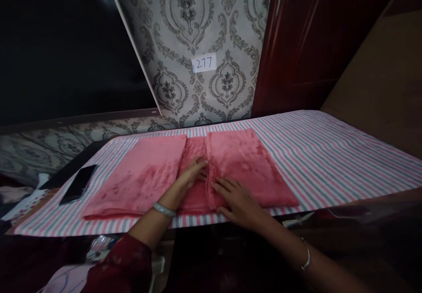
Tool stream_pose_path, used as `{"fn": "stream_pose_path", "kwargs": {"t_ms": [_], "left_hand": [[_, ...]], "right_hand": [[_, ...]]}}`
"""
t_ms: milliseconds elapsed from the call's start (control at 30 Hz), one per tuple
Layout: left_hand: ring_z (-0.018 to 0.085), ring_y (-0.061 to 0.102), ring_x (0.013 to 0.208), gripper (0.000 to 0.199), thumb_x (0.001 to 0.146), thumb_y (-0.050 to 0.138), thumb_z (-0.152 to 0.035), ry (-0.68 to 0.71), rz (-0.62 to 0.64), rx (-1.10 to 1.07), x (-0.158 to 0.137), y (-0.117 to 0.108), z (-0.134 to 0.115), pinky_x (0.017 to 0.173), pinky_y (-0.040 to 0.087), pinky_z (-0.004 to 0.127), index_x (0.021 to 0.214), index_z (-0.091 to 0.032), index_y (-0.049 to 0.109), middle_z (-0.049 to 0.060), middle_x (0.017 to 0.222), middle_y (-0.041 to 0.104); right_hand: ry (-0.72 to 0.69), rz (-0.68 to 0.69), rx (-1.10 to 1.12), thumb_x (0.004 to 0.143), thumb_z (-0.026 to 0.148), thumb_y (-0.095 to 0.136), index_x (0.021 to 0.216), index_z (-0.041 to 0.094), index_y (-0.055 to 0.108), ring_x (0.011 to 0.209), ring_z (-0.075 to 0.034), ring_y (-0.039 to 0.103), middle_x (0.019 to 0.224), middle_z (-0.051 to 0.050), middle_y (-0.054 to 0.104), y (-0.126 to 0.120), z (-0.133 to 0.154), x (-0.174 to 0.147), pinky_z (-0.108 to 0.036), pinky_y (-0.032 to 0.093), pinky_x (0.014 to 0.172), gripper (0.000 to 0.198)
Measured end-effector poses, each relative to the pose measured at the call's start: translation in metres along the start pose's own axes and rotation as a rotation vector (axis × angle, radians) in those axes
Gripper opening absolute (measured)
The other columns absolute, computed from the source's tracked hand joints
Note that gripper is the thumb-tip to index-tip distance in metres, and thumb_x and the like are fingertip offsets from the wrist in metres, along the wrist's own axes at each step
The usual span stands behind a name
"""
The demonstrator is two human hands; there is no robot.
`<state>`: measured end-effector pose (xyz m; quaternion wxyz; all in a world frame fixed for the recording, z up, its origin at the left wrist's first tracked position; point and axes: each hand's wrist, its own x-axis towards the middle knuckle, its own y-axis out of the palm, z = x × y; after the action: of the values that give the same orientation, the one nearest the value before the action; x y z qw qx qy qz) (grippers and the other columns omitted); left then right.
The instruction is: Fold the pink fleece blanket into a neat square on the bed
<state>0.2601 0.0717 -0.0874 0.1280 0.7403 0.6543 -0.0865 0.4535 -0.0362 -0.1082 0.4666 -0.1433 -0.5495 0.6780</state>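
Note:
A pink plush cloth (158, 161) lies on a striped tablecloth, with its left and right sides folded inward. Between the two folded panels runs a darker strip of the same cloth. My left hand (195, 170) is over this strip, fingers bent and somewhat apart, touching the inner edge of the right panel. My right hand (239, 200) rests on the lower left part of that right panel, its fingers stretched out and spread. Neither hand visibly grips the cloth, though some left fingertips are partly hidden at the edge.
The striped tablecloth (316, 152) covers the table. A black phone (79, 184) lies at its left. Behind stand a large dark screen (72, 46), a patterned wall with a paper marked 277 (204, 62), and a dark red wooden panel (296, 42).

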Motion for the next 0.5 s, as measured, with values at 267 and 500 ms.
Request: {"fn": "stream_pose_path", "kwargs": {"t_ms": [267, 500], "left_hand": [[0.013, 0.061, 0.055, 0.065, 0.078, 0.069, -0.010, 0.077, 0.065, 0.043, 0.020, 0.024, -0.020, 0.051, 0.050, 0.021, 0.141, -0.019, 0.054, -0.001, 0.076, 0.069], [0.028, 0.067, 0.114, 0.078, 0.074, 0.062, -0.002, 0.223, -0.026, 0.157, 0.035, 0.025, -0.018, 0.095, 0.058, 0.035, 0.150, -0.020, 0.051, 0.008, 0.126, 0.072]], "right_hand": [[0.033, -0.080, 0.036, 0.083, 0.007, 0.051, 0.147, 0.016, 0.055, 0.130, -0.027, 0.057, 0.142, -0.015, 0.063, 0.010, -0.002, 0.000, -0.051, 0.047, 0.110, 0.065], [0.011, -0.236, -0.002, 0.076, 0.001, 0.047, 0.148, 0.019, 0.055, 0.127, -0.028, 0.061, 0.137, -0.014, 0.066, 0.030, -0.009, -0.004, -0.052, 0.050, 0.109, 0.074]]}}
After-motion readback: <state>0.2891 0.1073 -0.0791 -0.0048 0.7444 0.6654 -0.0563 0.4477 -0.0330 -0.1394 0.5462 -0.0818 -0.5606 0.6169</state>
